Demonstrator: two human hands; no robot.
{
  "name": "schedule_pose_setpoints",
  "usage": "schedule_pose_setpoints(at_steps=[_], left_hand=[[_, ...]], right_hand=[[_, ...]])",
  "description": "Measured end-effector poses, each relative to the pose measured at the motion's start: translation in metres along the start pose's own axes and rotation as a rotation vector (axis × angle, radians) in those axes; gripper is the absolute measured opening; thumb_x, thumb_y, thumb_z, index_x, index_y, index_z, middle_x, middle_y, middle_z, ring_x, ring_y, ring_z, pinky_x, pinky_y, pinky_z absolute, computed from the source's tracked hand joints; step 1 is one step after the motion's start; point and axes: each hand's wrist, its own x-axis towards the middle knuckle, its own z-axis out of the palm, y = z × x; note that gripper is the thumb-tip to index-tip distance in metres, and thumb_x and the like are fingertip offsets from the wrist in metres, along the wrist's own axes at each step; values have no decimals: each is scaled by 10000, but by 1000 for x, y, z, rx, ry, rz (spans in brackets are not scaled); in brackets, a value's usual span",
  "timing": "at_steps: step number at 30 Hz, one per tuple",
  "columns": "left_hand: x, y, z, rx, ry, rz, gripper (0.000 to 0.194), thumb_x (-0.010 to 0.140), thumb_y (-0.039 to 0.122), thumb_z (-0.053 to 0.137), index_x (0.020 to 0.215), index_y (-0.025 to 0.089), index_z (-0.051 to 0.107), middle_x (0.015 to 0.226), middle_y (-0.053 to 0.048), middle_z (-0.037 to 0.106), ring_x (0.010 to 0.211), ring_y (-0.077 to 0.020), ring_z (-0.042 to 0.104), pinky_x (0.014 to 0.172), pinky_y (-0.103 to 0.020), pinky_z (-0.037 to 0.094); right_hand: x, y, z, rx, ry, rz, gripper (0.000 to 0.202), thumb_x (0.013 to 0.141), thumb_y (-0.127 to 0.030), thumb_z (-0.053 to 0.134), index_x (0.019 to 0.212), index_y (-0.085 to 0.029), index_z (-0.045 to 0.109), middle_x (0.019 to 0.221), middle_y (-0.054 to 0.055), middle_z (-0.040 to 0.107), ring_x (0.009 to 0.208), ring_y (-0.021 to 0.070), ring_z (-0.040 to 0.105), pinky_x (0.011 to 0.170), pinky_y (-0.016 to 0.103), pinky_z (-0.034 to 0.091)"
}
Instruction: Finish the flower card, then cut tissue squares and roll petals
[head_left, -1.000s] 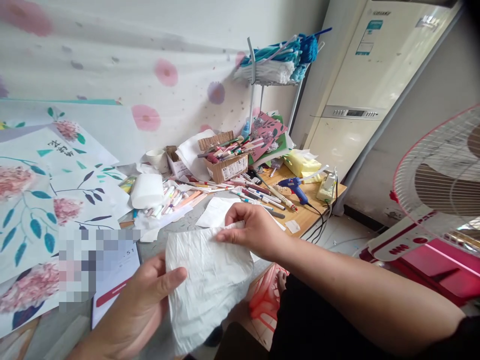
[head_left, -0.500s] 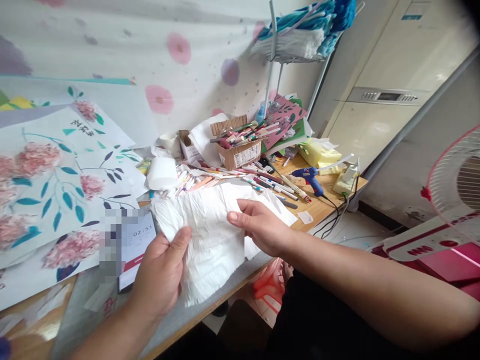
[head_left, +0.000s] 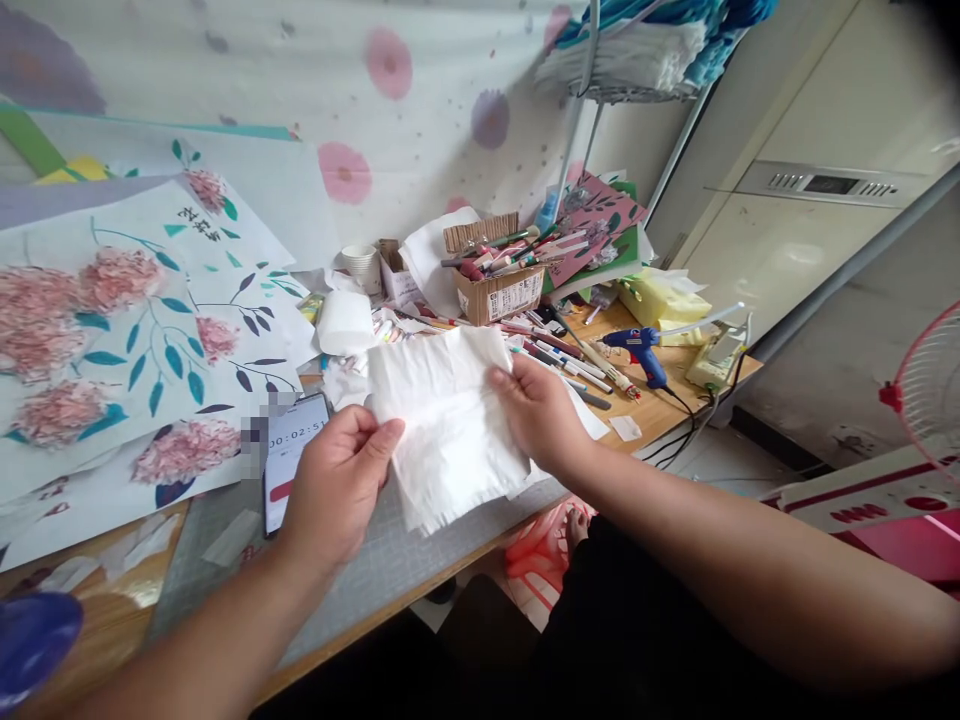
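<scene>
Plainly, the left hand (head_left: 343, 475) pinches the left side of a crinkled white sheet (head_left: 454, 430) and the right hand (head_left: 541, 412) grips its right side, holding it spread above the grey mat (head_left: 360, 585). Just left of the left hand lies a phone (head_left: 294, 440); farther off to the right, a blue glue gun (head_left: 639, 348) rests on the table (head_left: 690, 380), and at the far side stands a cardboard box (head_left: 499, 297) of pens

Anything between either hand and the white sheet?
Nothing visible: the left hand and right hand each hold the white sheet directly, at opposite sides. The cardboard box and glue gun sit beyond it, not in between.
</scene>
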Motion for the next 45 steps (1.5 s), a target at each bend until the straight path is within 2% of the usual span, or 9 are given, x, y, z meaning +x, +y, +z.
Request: schedule_pose_setpoints(at_steps=[6,11,18,24,30,35,39,42,45], left_hand=[[-6,1,9,-310,-257,-250,432,816,561,641,1087,225,639,884,-51,697,742,-214,644,665,-321,520],[-15,3,13,-240,-373,-452,433,775,469,735,1108,216,624,768,-41,699,551,-188,626,484,-288,511],[-14,1,14,73,-268,-337,459,729,471,780,1086,207,661,753,-18,689,514,-107,531,402,-167,385],[-11,1,10,-51,-377,-261,425,763,359,782,1152,241,657,1071,-23,726,979,-222,653,884,-300,507],[-1,7,-5,-91,-419,-226,441,740,260,793,1160,267,658,1172,-25,699,1122,-264,607,906,-311,488],[-14,2,15,-469,-538,-152,593,750,448,775,1292,344,556,1374,-20,570,1345,-309,412,1027,-393,444],[-20,0,30,-521,-378,-123,577,815,438,715,1344,345,505,1320,-38,614,1342,-301,425,1066,-425,424],[-14,3,24,-420,-189,-90,541,870,307,666,1370,352,467,1309,-13,621,1319,-255,458,1076,-386,413],[-5,8,12,-282,-175,-63,601,831,272,717,1377,301,468,1286,-14,631,1333,-245,437,1130,-363,338]], right_hand=[[1,4,1,206,-5,43,246,863,-417,487,744,-202,493,658,-24,463,590,120,430,548,251,360],[-3,-1,2,105,3,-27,266,869,-410,489,700,-206,480,704,-1,523,676,141,487,646,276,422],[1,3,-2,267,-3,72,274,823,-469,604,799,-196,599,704,6,601,687,162,560,616,275,451],[-5,-2,-2,641,-136,304,320,663,-427,782,832,-183,663,715,9,657,617,153,597,631,304,488],[-3,7,0,671,76,199,224,685,-339,761,840,-197,684,771,10,689,673,156,614,681,302,492],[-8,-1,10,651,200,138,255,752,-377,688,939,-204,669,948,62,721,823,215,660,788,354,519],[-15,-9,24,559,158,106,328,766,-446,672,986,-204,662,1010,82,722,933,250,657,810,361,522],[-13,-12,22,649,-42,76,443,710,-541,709,995,-204,663,997,79,723,959,263,660,773,349,525],[-4,-15,3,711,-218,132,611,672,-719,627,971,-188,669,929,93,727,933,278,673,734,362,534]])
